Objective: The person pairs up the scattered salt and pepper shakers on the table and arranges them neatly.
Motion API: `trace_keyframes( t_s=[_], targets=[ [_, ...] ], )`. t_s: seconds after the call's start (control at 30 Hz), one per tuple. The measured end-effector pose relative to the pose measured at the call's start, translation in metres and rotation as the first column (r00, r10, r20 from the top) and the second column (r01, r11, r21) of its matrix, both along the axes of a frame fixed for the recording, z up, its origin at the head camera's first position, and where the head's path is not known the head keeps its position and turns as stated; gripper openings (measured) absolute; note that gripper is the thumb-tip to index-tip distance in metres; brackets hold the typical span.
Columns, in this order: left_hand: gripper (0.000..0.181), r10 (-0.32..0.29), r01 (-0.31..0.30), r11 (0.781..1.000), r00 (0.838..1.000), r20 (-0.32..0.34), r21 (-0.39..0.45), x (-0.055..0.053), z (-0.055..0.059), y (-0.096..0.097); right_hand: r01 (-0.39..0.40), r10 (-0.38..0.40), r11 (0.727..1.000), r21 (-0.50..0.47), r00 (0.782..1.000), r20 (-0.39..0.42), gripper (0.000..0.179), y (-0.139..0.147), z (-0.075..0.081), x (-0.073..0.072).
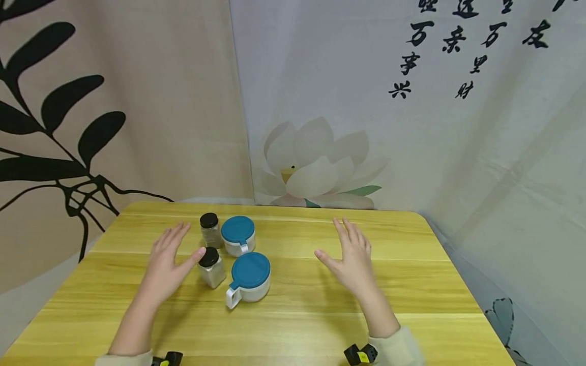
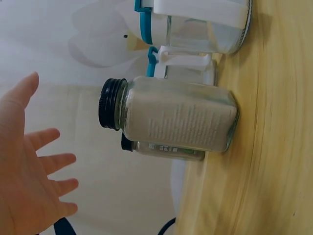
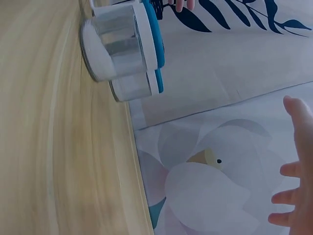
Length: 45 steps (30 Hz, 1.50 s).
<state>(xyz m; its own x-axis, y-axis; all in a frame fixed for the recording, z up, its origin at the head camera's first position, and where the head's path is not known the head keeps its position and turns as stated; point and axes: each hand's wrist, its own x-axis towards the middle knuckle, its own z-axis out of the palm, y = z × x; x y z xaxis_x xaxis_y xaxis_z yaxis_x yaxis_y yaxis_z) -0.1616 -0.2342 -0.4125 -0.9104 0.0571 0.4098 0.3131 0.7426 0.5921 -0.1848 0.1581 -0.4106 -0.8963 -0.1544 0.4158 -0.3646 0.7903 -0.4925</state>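
My left hand is held with fingers spread over the left part of the table, nothing in it. Its thumb overlaps the black lid of the nearer square glass jar in the head view, while the left wrist view shows the hand apart from that jar. Behind stands a second black-lidded jar. To their right are two glass pots with blue lids and white handles, a nearer one and a farther one. My right hand, fingers spread and holding nothing, is well right of the pots.
All four containers stand upright on the wooden table, grouped left of its middle. Behind the table's far edge hangs a curtain printed with a lotus, leaves and characters.
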Motion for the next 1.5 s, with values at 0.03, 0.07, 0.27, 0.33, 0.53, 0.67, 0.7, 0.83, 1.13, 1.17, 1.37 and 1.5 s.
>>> trace_keyframes(
  t_s=[0.03, 0.07, 0.27, 0.33, 0.53, 0.67, 0.7, 0.83, 1.13, 1.17, 1.37, 1.5],
  targets=[
    [0.069, 0.000, 0.000, 1.000, 1.000, 0.000, 0.005, 0.000, -0.001, 0.000, -0.004, 0.004, 1.000, -0.010, 1.000, -0.002, 0.085, -0.002, 0.000, 0.000],
    [0.069, 0.000, 0.000, 1.000, 1.000, 0.001, 0.011, 0.000, -0.001, 0.000, -0.007, 0.007, 1.000, -0.015, 1.000, -0.004, 0.085, -0.003, -0.001, 0.000],
    [0.069, 0.009, -0.009, 0.999, 1.000, 0.007, 0.033, 0.001, -0.006, 0.002, -0.021, 0.020, 0.999, -0.048, 1.000, -0.012, 0.084, -0.013, -0.004, 0.003],
    [0.070, 0.014, -0.014, 0.999, 1.000, 0.018, 0.039, 0.001, -0.007, 0.003, -0.024, 0.024, 0.998, -0.060, 1.000, -0.004, 0.084, -0.016, -0.005, 0.004],
    [0.070, 0.025, -0.029, 0.997, 0.998, 0.050, 0.069, 0.002, -0.009, 0.005, -0.037, 0.039, 0.995, -0.097, 0.999, 0.027, 0.085, -0.026, -0.010, 0.008],
    [0.070, 0.026, -0.031, 0.996, 0.998, 0.053, 0.089, 0.001, -0.010, 0.007, -0.042, 0.045, 0.991, -0.125, 0.999, 0.021, 0.084, -0.031, -0.015, 0.009],
    [0.070, 0.027, -0.032, 0.995, 0.998, 0.054, 0.094, 0.001, -0.011, 0.007, -0.042, 0.045, 0.991, -0.130, 0.999, 0.018, 0.084, -0.032, -0.016, 0.009],
    [0.070, 0.031, -0.037, 0.993, 0.998, 0.054, 0.116, 0.001, -0.014, 0.008, -0.041, 0.043, 0.988, -0.148, 0.999, 0.008, 0.084, -0.036, -0.020, 0.009],
    [0.071, 0.030, -0.040, 0.985, 0.998, 0.062, 0.166, -0.001, -0.022, 0.009, -0.035, 0.040, 0.979, -0.199, 0.999, 0.023, 0.086, -0.046, -0.025, 0.011],
    [0.071, 0.030, -0.041, 0.984, 0.998, 0.063, 0.172, -0.001, -0.023, 0.010, -0.034, 0.040, 0.979, -0.200, 0.999, 0.023, 0.085, -0.048, -0.025, 0.011],
    [0.071, 0.034, -0.051, 0.977, 0.996, 0.084, 0.209, -0.002, -0.026, 0.011, -0.040, 0.048, 0.969, -0.244, 0.999, 0.025, 0.086, -0.056, -0.026, 0.011],
    [0.072, 0.038, -0.059, 0.973, 0.994, 0.101, 0.223, -0.002, -0.025, 0.013, -0.040, 0.049, 0.964, -0.262, 0.998, 0.028, 0.086, -0.061, -0.027, 0.012]
  ],
)
